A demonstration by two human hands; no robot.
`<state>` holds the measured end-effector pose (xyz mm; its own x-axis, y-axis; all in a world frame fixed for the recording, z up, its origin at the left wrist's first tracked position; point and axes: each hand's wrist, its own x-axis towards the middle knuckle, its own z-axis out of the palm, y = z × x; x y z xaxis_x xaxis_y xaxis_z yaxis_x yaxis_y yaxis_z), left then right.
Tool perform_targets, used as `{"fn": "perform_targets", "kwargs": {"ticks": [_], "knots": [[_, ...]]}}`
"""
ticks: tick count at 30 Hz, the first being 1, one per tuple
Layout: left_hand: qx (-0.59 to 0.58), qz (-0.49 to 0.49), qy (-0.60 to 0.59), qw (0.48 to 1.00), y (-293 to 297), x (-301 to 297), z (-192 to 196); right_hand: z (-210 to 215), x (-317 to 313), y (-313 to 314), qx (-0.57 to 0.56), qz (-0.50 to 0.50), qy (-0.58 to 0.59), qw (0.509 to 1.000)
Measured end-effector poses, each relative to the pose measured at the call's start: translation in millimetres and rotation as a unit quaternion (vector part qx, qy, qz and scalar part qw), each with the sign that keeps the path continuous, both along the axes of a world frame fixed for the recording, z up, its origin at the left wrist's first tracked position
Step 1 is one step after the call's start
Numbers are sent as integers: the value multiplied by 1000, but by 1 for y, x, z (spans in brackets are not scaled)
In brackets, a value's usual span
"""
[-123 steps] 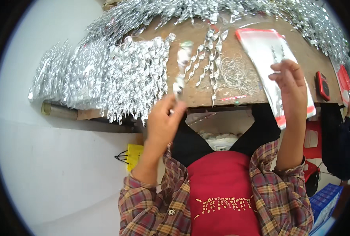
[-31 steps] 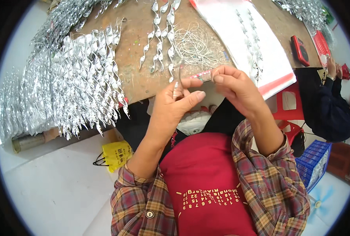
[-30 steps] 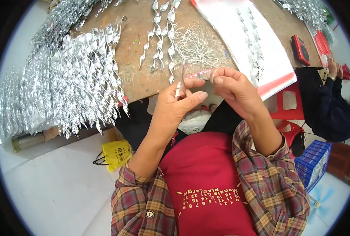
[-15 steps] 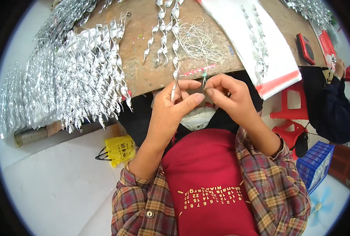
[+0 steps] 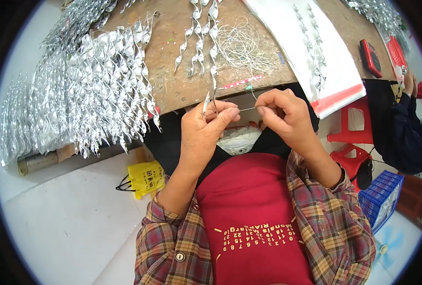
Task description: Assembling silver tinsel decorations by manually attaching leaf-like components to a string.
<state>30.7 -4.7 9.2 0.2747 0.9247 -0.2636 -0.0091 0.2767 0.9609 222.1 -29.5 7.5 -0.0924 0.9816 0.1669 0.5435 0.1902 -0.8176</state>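
At the table's near edge, my left hand (image 5: 196, 130) is closed, thumb against fingers, on the lower end of a twisted silver foil strip (image 5: 214, 53). A short pale string (image 5: 247, 109) runs taut from its fingertips to my right hand (image 5: 289, 114), which pinches the other end. Just beyond the right fingers, a bit of green (image 5: 249, 87) sits on the table edge beside a red-and-white strip (image 5: 234, 83). Two more twisted foil strips (image 5: 196, 47) lie close by, left of a loose tangle of pale string (image 5: 242, 45). My curled fingers hide the joint between string and foil.
Many twisted foil strips (image 5: 109, 80) hang over the table's left edge. A white plastic sheet (image 5: 291, 28) holding foil strips lies at right, near a red device (image 5: 370, 58). Below are red stools (image 5: 348, 126), a blue crate (image 5: 381, 199) and a yellow bag (image 5: 145, 178). Another person's dark sleeve (image 5: 403, 126) shows at right.
My hands have drawn apart, the right one moving rightward, and the string is now stretched straight between them. The foil end in my left hand now shows above the fingers.
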Motion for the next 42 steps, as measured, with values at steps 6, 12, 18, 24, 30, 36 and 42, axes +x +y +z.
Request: {"fn": "perform_targets", "kwargs": {"ticks": [6, 12, 18, 24, 30, 36, 42], "knots": [[9, -17, 7, 1000, -5, 1, 2, -4, 10, 6, 29, 44, -37, 998], [46, -43, 17, 998, -8, 4, 3, 10, -14, 2, -114, 116, 216, 963], [35, -64, 70, 995, -7, -4, 7, 9, -6, 2, 109, 100, -43, 988], [170, -73, 148, 972, -12, -8, 2, 25, 5, -9, -31, -6, 149, 988], [100, -110, 94, 984, -25, -3, 2, 35, -1, -14, -95, -44, 231, 967], [86, -124, 80, 985, -27, -1, 7, 23, 0, -11, -35, -51, 143, 988], [68, -109, 55, 990, -29, 0, 7, 22, -1, -10, 40, -46, 60, 996]]}}
